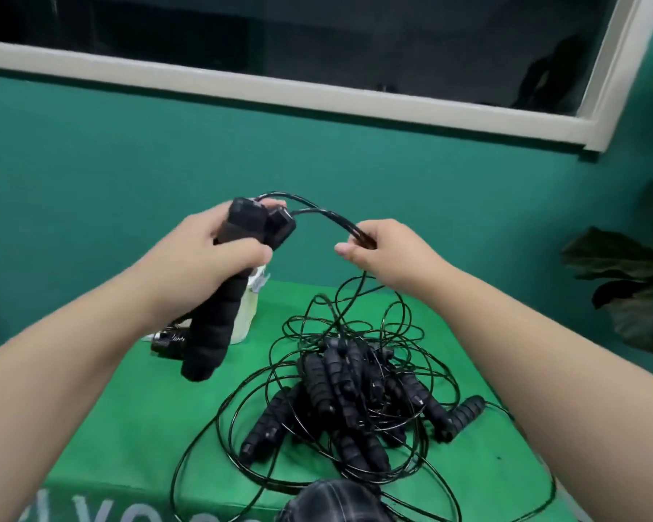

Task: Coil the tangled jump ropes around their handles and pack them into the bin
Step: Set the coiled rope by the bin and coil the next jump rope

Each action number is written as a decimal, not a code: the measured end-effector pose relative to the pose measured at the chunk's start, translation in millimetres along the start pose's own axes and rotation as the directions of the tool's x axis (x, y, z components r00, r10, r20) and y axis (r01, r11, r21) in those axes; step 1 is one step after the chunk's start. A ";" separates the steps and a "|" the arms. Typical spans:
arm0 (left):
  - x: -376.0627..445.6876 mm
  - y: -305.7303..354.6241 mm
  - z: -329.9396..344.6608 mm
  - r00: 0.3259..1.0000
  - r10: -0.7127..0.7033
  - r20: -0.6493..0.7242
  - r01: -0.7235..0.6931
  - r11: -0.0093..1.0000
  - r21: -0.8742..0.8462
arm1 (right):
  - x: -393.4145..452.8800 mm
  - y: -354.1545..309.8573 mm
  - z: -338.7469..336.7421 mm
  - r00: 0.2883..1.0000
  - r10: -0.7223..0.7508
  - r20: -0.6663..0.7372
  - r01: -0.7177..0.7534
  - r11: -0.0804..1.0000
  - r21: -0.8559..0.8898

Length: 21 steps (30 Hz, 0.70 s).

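My left hand (212, 250) grips two black foam jump rope handles (219, 318) together, raised above the table with their caps up. Thin black cords (317, 209) arc from the caps to my right hand (385, 250), which pinches them. From there the cords drop into a tangled pile of black handles and cords (355, 389) on the green table (136, 427). A white bin (247, 314) stands behind the held handles, mostly hidden.
A small dark shiny object (168, 340) lies left of the white bin. A dark checked item (336, 502) sits at the near edge. A teal wall with a window frame (317, 96) is behind, and a dark plant (634, 280) stands at right.
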<state>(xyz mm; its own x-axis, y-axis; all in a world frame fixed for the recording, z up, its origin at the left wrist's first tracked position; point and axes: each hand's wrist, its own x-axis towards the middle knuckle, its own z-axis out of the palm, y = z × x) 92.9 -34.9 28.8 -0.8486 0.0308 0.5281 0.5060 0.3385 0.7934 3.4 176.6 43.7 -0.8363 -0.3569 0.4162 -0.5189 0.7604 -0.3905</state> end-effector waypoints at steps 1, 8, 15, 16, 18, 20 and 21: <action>-1.1 4.3 -5.3 0.999 -0.007 -0.050 0.004 0.999 -0.047 | -1.2 5.6 -7.0 0.999 0.035 -0.033 -0.037 0.998 -0.057; -3.9 29.9 -36.2 0.958 -0.067 -0.280 -0.007 0.967 -0.256 | -19.2 44.5 -46.2 0.959 0.241 -0.149 -0.276 0.910 -0.309; -15.8 40.4 -50.6 0.941 -0.083 -0.328 -0.010 0.962 -0.272 | -35.8 46.6 -60.6 0.934 0.339 -0.110 -0.353 0.834 -0.424; -15.4 41.5 -53.6 0.929 -0.108 -0.355 -0.006 0.952 -0.306 | -37.8 45.4 -63.7 0.935 0.329 -0.129 -0.352 0.829 -0.435; -14.7 42.9 -62.1 0.895 -0.174 -0.411 -0.002 0.919 -0.394 | -43.1 44.2 -71.0 0.934 0.319 -0.159 -0.356 0.823 -0.443; -16.3 42.2 -68.9 0.861 -0.236 -0.451 0.012 0.895 -0.447 | -49.1 43.7 -77.8 0.928 0.339 -0.155 -0.372 0.814 -0.447; -18.2 41.3 -70.3 0.847 -0.263 -0.463 0.023 0.887 -0.462 | -51.5 43.3 -80.7 0.926 0.352 -0.139 -0.376 0.811 -0.448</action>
<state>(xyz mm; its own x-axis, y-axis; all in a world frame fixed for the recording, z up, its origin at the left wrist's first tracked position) 140.2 -87.6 73.3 -0.7801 -0.4979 0.3788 0.5007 -0.1339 0.8552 38.3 271.7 71.5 -0.9323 0.0128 0.3615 -0.0272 0.9941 -0.1052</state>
